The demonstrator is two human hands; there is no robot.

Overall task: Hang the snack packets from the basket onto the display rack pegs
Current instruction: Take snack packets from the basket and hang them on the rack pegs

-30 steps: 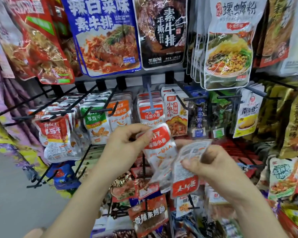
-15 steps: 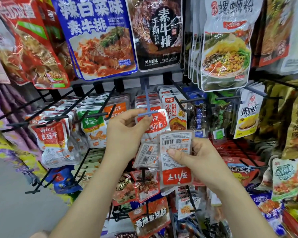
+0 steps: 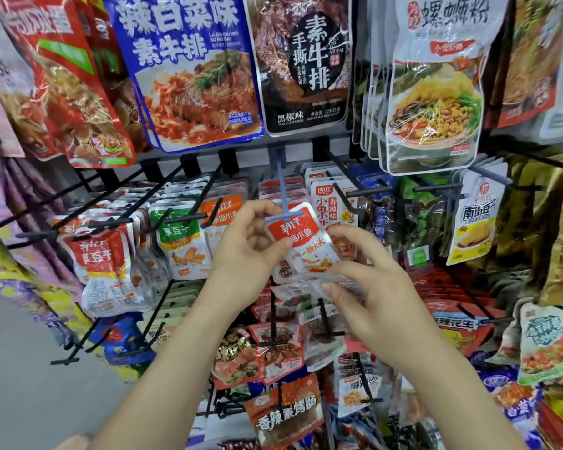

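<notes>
Packet (image 3: 303, 243) meets blue peg (image 3: 284, 193), left hand (image 3: 247, 254) pinching its edge, right hand (image 3: 376, 293) gripping second packet (image 3: 306, 284) below.

Blue pouch (image 3: 189, 69): hanging above left grip (image 3: 251, 251).
Black pouch (image 3: 306, 63): hanging above, slightly right.
Noodle pouch (image 3: 436, 92): hanging upper right.
Grey floor (image 3: 30, 384): lower left of left grip.
</notes>
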